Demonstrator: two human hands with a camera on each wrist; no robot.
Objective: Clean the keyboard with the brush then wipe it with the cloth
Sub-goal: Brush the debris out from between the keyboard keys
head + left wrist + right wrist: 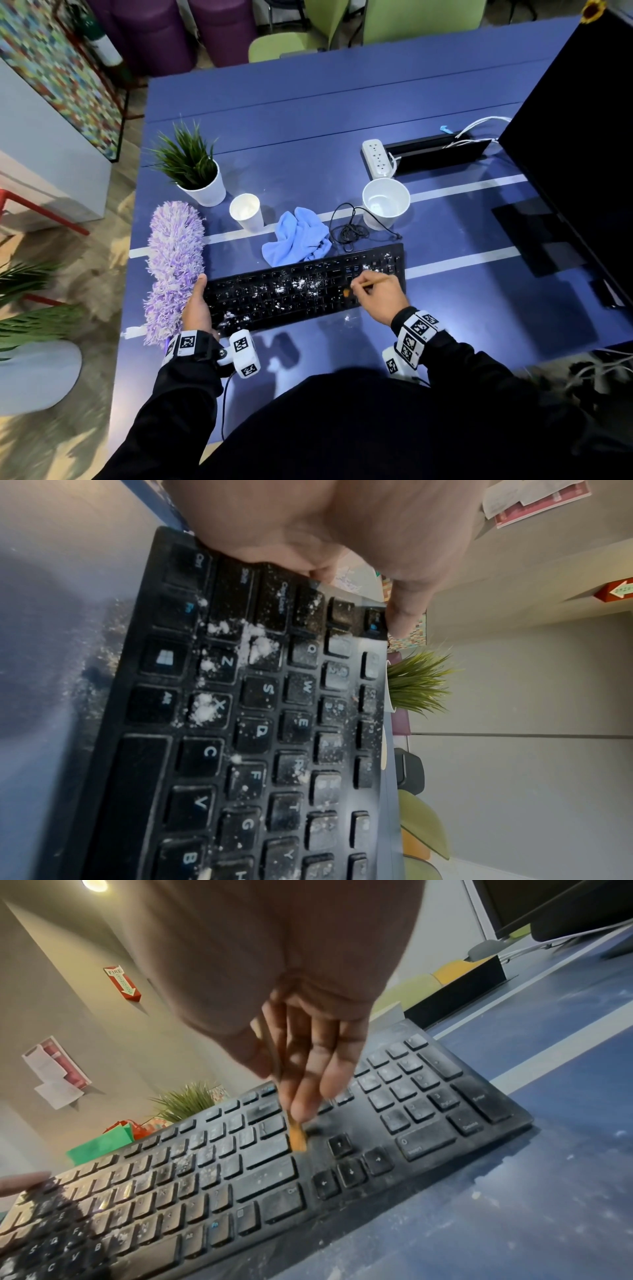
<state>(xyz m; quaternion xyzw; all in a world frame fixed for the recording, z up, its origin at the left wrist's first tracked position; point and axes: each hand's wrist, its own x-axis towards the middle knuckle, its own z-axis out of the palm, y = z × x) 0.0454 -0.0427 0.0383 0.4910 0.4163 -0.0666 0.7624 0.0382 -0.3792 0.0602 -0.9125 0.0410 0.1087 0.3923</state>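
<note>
A black keyboard [305,287] dusted with white powder lies on the blue table [308,113]. My right hand [380,294] pinches a thin wooden brush [373,281]; its orange bristle tip [298,1138] touches the keys just left of the arrow keys. My left hand [197,305] grips the keyboard's left end [192,569], thumb over the edge keys and a finger [404,607] on the far corner. White clumps [257,642] lie on the left keys. A crumpled light-blue cloth [296,238] sits just behind the keyboard.
A purple fluffy duster [173,267] lies left of the keyboard. Behind stand a potted plant [195,171], a paper cup [246,212], a white bowl [385,202], a coiled black cable [352,229] and a power strip [376,157]. A monitor [582,144] stands at right.
</note>
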